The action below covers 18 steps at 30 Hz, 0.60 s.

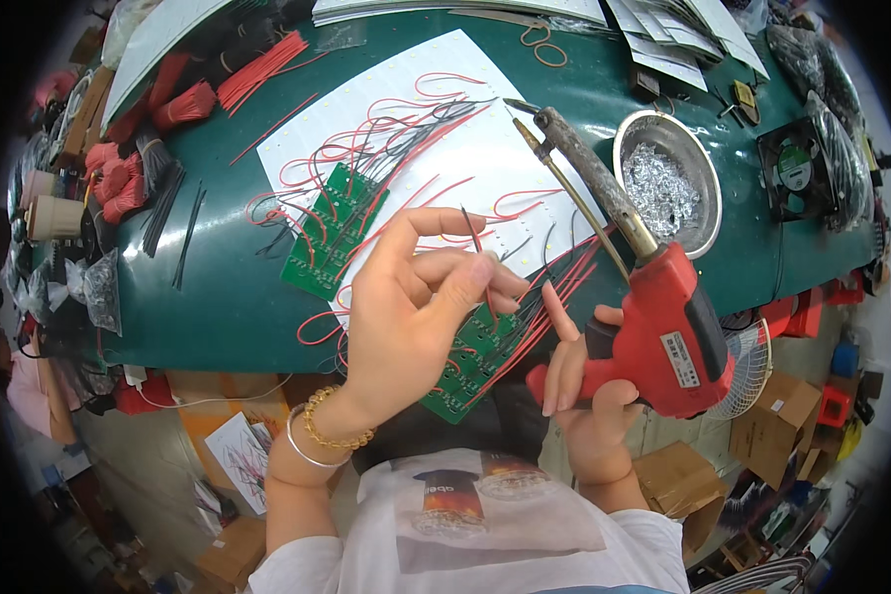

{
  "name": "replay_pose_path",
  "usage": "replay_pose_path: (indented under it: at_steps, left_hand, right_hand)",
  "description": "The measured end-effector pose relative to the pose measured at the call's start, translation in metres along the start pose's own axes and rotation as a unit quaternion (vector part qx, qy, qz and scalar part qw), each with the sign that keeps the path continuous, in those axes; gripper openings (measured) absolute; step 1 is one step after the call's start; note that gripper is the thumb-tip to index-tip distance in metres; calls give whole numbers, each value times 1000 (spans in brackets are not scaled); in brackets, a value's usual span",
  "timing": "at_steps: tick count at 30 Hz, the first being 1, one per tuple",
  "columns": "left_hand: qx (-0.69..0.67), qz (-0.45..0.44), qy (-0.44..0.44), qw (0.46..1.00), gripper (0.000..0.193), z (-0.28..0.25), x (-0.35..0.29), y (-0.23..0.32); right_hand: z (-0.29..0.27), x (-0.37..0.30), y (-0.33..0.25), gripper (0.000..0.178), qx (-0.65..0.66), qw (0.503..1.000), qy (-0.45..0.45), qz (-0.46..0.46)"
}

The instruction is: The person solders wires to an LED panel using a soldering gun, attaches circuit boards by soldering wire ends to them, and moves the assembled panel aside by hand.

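Observation:
A thin red wire (475, 238) with a dark end is pinched between the thumb and fingers of my left hand (406, 307). My right hand (599, 406) grips a red soldering gun (668, 342), its index finger stretched out towards the wires. The gun's metal barrel (594, 163) and thin brass tube (569, 188) reach up and left over a white sheet (436, 69). Below my left fingers lies a green circuit board (460, 371) with red and black wires, partly hidden by the hand. Another green circuit board (337, 223) with looping wires is to its left.
Right of the sheet stands a metal bowl (708, 148) of silvery scraps, with a black fan (800, 168) beyond it. Bundles of red wires (262, 69) and black wires (163, 208) lie left on the green table (218, 307). Cardboard boxes (777, 426) stand on the floor.

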<state>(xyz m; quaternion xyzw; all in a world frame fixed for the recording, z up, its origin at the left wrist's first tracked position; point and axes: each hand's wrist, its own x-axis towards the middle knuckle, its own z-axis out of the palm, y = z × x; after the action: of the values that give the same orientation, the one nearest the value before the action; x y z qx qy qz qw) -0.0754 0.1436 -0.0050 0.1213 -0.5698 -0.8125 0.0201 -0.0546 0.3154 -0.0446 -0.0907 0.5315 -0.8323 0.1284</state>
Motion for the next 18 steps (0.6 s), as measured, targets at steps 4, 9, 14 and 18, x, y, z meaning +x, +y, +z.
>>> replay_pose_path:
  at_steps: [4,9,14,18]
  left_hand:
    - [110,34,-21,993,9,-8,9,-2]
    - [371,105,-62,921,3,-17,27,-5]
    - [544,226,-45,807,7,-19,35,-19]
    - [544,270,-34,793,10,-23,35,-28]
  right_hand:
    - [10,2,-10,79,-88,994,60,11]
    - [9,2,-12,85,-125,989,72,12]
    - [-2,-14,-24,73,-135,985,107,-10]
    - [-14,-29,-31,91,-170,972,163,-3]
